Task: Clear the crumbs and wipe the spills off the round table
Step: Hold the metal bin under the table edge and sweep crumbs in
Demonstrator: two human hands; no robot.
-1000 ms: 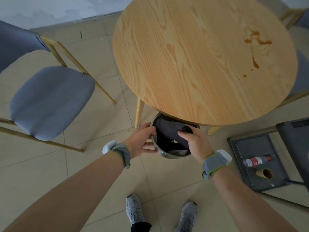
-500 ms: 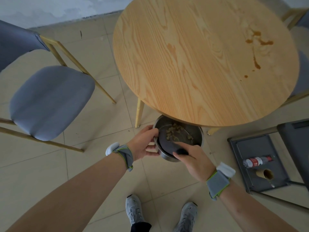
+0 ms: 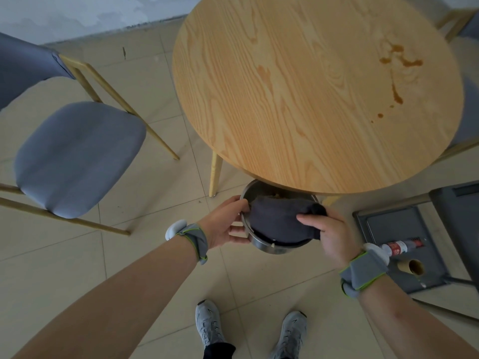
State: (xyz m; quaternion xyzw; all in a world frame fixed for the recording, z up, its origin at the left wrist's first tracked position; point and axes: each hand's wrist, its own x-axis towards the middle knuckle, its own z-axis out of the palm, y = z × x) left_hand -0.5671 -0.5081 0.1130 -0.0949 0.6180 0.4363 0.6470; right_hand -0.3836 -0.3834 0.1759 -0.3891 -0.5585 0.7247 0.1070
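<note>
A round light-wood table [image 3: 305, 104] fills the upper middle of the view. Brown spills [image 3: 396, 60] mark its right side, with a streak and small drops below them. Just under the table's near edge my left hand [image 3: 224, 224] grips the rim of a steel bowl [image 3: 274, 248]. My right hand [image 3: 326, 233] holds a dark grey cloth [image 3: 280, 218] bunched inside the bowl, covering most of its inside. A few crumbs show at the bowl's far side under the table edge.
A grey padded chair [image 3: 75, 156] with wooden legs stands to the left. Another chair sits behind the table at right. A dark cart shelf [image 3: 404, 237] at lower right holds a bottle [image 3: 400, 247] and a cardboard tube [image 3: 412, 266]. My shoes stand on the tiled floor below.
My right hand pulled the cloth back out of the bowl, baring the crumbs, and has now pushed it into the bowl again. The left hand kept holding the bowl.
</note>
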